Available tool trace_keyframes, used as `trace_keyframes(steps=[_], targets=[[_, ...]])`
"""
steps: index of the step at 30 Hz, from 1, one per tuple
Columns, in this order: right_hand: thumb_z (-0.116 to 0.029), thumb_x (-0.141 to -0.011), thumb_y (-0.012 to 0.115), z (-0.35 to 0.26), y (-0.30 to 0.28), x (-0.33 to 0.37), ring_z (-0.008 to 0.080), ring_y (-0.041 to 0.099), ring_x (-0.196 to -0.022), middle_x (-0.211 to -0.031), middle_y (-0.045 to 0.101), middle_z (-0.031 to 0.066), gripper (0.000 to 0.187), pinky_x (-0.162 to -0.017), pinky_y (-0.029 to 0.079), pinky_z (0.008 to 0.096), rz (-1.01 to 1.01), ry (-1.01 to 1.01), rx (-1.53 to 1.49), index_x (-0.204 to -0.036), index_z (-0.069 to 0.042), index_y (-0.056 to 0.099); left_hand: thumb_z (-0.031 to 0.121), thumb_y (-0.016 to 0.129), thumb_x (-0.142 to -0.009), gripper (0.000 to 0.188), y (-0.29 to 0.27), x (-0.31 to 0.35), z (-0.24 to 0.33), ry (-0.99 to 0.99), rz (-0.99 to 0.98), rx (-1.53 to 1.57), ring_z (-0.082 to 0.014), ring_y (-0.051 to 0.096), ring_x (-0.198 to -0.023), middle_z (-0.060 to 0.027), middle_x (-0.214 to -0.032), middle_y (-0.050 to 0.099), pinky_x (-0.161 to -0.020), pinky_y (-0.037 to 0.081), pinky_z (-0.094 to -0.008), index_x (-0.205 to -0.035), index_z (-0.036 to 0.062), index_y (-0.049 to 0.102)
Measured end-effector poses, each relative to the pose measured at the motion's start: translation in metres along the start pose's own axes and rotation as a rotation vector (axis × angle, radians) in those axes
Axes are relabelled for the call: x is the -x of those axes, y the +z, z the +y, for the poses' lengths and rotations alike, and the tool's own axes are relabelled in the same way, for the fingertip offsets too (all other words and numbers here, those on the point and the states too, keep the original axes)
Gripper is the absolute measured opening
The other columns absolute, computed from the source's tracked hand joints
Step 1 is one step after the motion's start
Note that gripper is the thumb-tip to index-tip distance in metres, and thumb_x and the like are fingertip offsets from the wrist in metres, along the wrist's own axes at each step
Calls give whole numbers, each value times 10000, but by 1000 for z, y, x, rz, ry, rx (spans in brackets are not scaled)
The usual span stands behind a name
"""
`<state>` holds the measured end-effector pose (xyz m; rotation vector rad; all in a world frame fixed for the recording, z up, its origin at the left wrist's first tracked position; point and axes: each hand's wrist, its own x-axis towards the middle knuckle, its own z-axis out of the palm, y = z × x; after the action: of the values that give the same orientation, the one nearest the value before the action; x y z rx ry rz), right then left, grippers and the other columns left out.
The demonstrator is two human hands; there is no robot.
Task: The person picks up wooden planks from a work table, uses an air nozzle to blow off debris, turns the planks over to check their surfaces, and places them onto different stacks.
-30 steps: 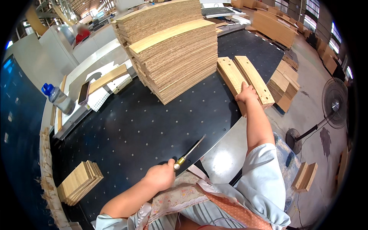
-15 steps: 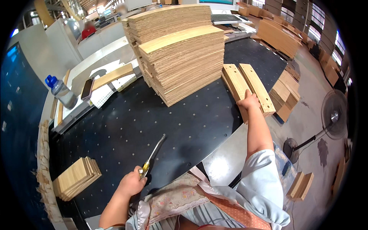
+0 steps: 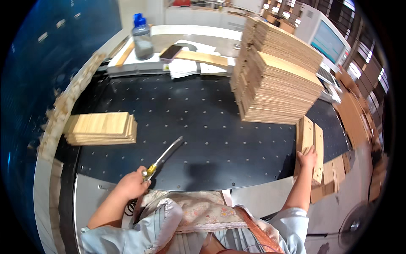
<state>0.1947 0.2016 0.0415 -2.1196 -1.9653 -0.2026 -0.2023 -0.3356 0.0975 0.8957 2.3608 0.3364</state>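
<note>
My left hand (image 3: 132,184) is closed around an air blow gun (image 3: 150,170) with a yellow body and a long, thin metal nozzle, bent near its tip. The nozzle points forward and right over the black worktable (image 3: 198,101). At the right, my right hand (image 3: 308,158) grips the near part of a stack of drilled wooden boards (image 3: 306,129); its fingertips are partly hidden. A second drilled stack (image 3: 318,148) lies close along its right side. Dark coils, perhaps a hose, show beside my left wrist.
A tall stack of wooden panels (image 3: 283,91) stands at the back right. Several short boards (image 3: 99,125) lie at the left. Along the back ledge are a bottle (image 3: 143,42), a phone (image 3: 171,52) and papers (image 3: 184,67). Beyond the panels is a monitor (image 3: 327,40).
My view has turned left, so the table and stacks appear rotated and further right. The left hand still holds the blow gun. The right hand stays on the drilled boards.
</note>
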Motion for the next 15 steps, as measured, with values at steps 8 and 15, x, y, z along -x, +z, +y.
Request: trace_keyframes(steps=[8,15], targets=[[-180,-748,681,-15,-8,54,329,280,-1376,-1463,356,128,682,-1034,315,598,47,-127,285,-1378,-167,417,139,595,-848,331,8,74,-100,-289,226,393,-281,632,-634,-164,-784,621,-600,498,-399,-1136,41,464],[-179,-768,636,7,27,35,322,478,-1206,-1273,504,112,510,-915,461,527,-17,-155,177,-1257,-143,494,18,533,-858,291,83,93,-154,-78,377,606,-149,569,-549,-73,-719,551,-511,491,-271,-1141,-6,467]])
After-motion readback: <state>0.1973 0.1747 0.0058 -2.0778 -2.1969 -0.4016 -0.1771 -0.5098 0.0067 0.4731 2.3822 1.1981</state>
